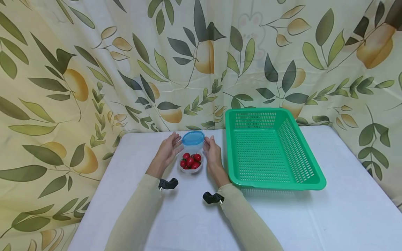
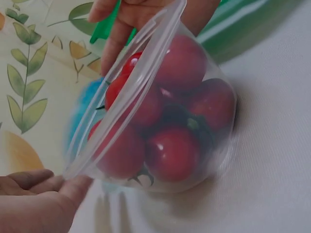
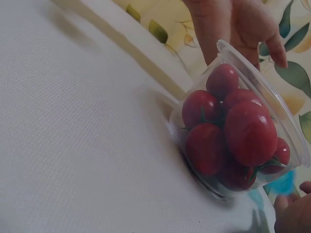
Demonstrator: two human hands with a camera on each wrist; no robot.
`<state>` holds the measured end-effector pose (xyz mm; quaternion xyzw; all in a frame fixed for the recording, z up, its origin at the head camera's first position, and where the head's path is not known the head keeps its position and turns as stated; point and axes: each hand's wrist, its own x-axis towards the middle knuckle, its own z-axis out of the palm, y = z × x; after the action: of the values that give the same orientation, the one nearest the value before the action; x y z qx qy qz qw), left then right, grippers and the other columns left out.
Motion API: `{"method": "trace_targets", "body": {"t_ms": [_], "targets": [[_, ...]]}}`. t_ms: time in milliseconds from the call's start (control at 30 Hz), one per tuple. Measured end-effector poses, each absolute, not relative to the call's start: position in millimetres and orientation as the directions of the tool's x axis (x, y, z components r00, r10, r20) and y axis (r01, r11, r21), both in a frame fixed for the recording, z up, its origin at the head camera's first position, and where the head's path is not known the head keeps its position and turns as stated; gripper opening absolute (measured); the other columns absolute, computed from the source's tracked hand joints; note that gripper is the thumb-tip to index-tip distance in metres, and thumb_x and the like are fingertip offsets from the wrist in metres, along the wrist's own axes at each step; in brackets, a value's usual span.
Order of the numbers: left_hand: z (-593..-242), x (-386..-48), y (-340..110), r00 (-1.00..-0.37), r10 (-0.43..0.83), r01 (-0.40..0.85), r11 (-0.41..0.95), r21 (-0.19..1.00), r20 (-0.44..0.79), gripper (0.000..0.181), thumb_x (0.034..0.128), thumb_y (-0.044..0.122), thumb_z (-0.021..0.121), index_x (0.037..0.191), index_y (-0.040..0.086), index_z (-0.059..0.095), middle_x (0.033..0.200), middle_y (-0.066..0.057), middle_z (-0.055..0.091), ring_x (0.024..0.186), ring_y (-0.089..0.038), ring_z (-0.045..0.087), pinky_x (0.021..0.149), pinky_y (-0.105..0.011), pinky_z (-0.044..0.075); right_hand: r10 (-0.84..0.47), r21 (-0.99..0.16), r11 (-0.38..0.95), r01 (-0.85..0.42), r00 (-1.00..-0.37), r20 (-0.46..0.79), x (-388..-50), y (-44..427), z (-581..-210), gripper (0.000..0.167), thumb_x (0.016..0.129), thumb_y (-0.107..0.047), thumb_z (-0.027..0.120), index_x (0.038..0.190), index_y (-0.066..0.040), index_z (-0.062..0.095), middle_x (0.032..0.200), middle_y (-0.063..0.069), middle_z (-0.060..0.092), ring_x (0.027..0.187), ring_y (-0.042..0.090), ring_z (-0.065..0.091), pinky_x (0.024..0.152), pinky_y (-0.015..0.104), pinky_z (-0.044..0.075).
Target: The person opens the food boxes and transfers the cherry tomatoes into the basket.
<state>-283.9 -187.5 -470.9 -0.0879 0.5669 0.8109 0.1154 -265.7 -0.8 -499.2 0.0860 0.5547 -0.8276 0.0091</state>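
Observation:
A clear plastic container (image 2: 214, 155) of red cherry tomatoes (image 1: 190, 161) stands on the table, its top uncovered. Just behind it is a blue lid (image 1: 193, 138), blurred in both wrist views; what supports it is hard to make out. My left hand (image 1: 167, 150) is at the lid's left edge, fingers extended and palm turned inward. On the other side my right hand (image 1: 213, 153) faces it, fingers also fairly straight. Whether the fingertips touch the lid cannot be told. Neither hand curls around the container.
A large green perforated basket (image 1: 233, 183) stands close to the right of my right hand. A white cloth (image 1: 185, 219) covers the table. Behind the table's back edge hangs a leaf-and-fruit patterned curtain (image 1: 125, 69).

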Motion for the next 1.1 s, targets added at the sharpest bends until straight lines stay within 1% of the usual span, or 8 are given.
{"method": "trace_targets", "body": {"t_ms": [67, 167, 400, 567, 667, 767, 867, 1100], "targets": [[-472.1, -282.5, -189.6, -0.954, 0.088, -0.299, -0.317, 0.9, -0.286, 0.069, 0.1092, 0.043, 0.036, 0.159, -0.003, 0.021, 0.166, -0.018, 0.022, 0.153, -0.032, 0.024, 0.123, -0.047, 0.026, 0.095, -0.923, -0.362, 0.126, -0.981, -0.171, -265.8, 0.5, -500.6, 0.062, 0.109, -0.044, 0.033, 0.149, 0.002, 0.046, 0.156, 0.019, 0.042, 0.146, 0.031, 0.04, 0.121, 0.04, 0.032], [-473.7, -280.4, -193.6, -0.954, 0.076, -0.3, -0.314, 0.901, -0.291, 0.072, 0.1085, 0.046, 0.037, 0.159, -0.002, 0.021, 0.166, -0.019, 0.023, 0.153, -0.033, 0.024, 0.123, -0.048, 0.025, 0.111, -0.929, -0.347, 0.132, -0.977, -0.18, -264.4, 1.9, -500.8, 0.062, 0.109, -0.045, 0.033, 0.149, 0.0, 0.048, 0.156, 0.018, 0.043, 0.146, 0.03, 0.04, 0.121, 0.039, 0.031], [-470.1, -275.3, -201.3, -0.956, 0.084, -0.292, -0.311, 0.905, -0.279, 0.069, 0.1081, 0.045, 0.039, 0.158, -0.001, 0.027, 0.16, -0.021, 0.035, 0.148, -0.037, 0.036, 0.119, -0.05, 0.034, 0.063, -0.891, -0.449, 0.069, -0.992, -0.108, -257.6, 1.1, -494.4, 0.059, 0.11, -0.041, 0.034, 0.148, 0.002, 0.047, 0.153, 0.022, 0.046, 0.144, 0.034, 0.043, 0.119, 0.042, 0.035], [-466.8, -268.3, -205.5, -0.956, 0.083, -0.294, -0.284, 0.913, -0.282, 0.063, 0.1088, 0.04, 0.042, 0.157, 0.001, 0.03, 0.158, -0.02, 0.039, 0.147, -0.035, 0.038, 0.116, -0.049, 0.038, 0.076, -0.883, -0.468, 0.01, -0.996, -0.052, -248.3, -3.8, -488.2, 0.053, 0.11, -0.034, 0.039, 0.143, 0.005, 0.052, 0.146, 0.02, 0.053, 0.141, 0.037, 0.045, 0.117, 0.041, 0.039], [-466.3, -262.1, -209.0, -0.956, 0.078, -0.293, -0.24, 0.926, -0.282, 0.06, 0.1087, 0.038, 0.043, 0.156, 0.003, 0.034, 0.157, -0.019, 0.041, 0.145, -0.033, 0.041, 0.114, -0.047, 0.041, 0.08, -0.905, -0.424, -0.011, -0.997, -0.025, -241.8, -7.2, -485.0, 0.046, 0.109, -0.029, 0.044, 0.14, 0.002, 0.057, 0.142, 0.014, 0.058, 0.136, 0.032, 0.052, 0.114, 0.039, 0.042], [-466.3, -254.1, -212.8, -0.96, 0.068, -0.281, -0.168, 0.945, -0.273, 0.056, 0.1084, 0.034, 0.045, 0.156, 0.005, 0.036, 0.156, -0.017, 0.044, 0.144, -0.031, 0.044, 0.111, -0.046, 0.044, 0.068, -0.953, -0.301, -0.033, -0.998, 0.013, -233.9, -10.2, -478.5, 0.037, 0.106, -0.022, 0.052, 0.138, -0.006, 0.062, 0.141, 0.007, 0.06, 0.131, 0.024, 0.056, 0.11, 0.035, 0.046], [-468.4, -247.1, -216.8, -0.968, 0.068, -0.248, -0.103, 0.963, -0.242, 0.053, 0.1077, 0.026, 0.049, 0.155, 0.005, 0.038, 0.155, -0.018, 0.044, 0.143, -0.032, 0.044, 0.11, -0.046, 0.045, 0.044, -0.982, -0.178, -0.064, -0.997, 0.057, -227.2, -12.3, -470.6, 0.036, 0.102, -0.016, 0.06, 0.137, -0.012, 0.063, 0.138, 0.003, 0.062, 0.128, 0.02, 0.057, 0.106, 0.034, 0.05], [-474.3, -231.4, -220.4, -0.984, 0.07, -0.161, 0.059, 0.985, -0.165, 0.052, 0.1008, 0.012, 0.061, 0.151, 0.012, 0.047, 0.151, -0.019, 0.045, 0.137, -0.035, 0.049, 0.103, -0.04, 0.052, -0.088, -0.986, -0.061, -0.155, -0.983, 0.16, -214.3, -11.6, -452.5, 0.05, 0.092, -0.006, 0.073, 0.14, -0.01, 0.06, 0.138, 0.006, 0.06, 0.129, 0.028, 0.056, 0.109, 0.041, 0.048]]}}
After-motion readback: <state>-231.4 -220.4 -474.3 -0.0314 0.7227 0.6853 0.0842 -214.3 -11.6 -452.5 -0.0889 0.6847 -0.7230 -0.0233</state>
